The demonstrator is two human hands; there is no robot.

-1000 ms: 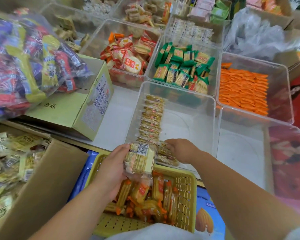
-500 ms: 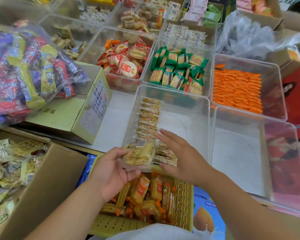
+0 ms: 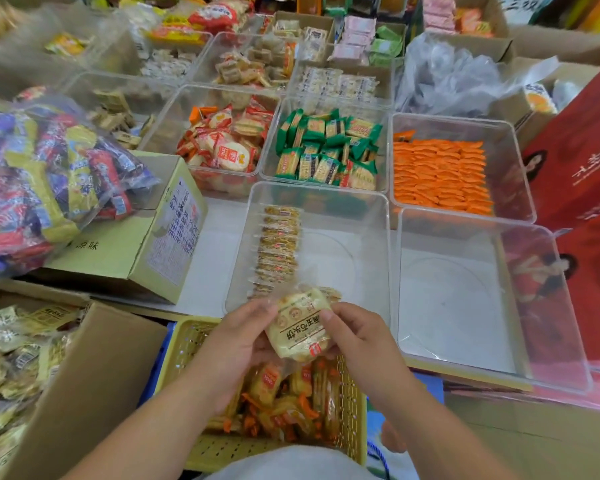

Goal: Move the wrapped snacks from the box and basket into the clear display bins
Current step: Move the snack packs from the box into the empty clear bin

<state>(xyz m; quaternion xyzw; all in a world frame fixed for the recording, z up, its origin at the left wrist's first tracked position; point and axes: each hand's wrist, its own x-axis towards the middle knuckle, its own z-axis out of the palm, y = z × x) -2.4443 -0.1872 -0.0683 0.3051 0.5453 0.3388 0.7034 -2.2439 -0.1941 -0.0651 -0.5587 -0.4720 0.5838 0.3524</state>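
Pale yellow glossy film, dark lettering, small red mark: wrapped snack packet [image 3: 300, 329] at lower centre of the frame. Pinched from both sides, left hand [image 3: 238, 344] on its left edge, right hand [image 3: 355, 341] on its right, fingers curled round it. Long axis running up-frame, far end over the near wall of the clear bin [image 3: 378, 216]. Directly up-frame, a row of like packets [image 3: 278, 251] along the bin's left side; probably goes there. Below, yellow basket [image 3: 184, 344] with orange-trimmed snacks; cardboard box [image 3: 94, 375] at lower left.
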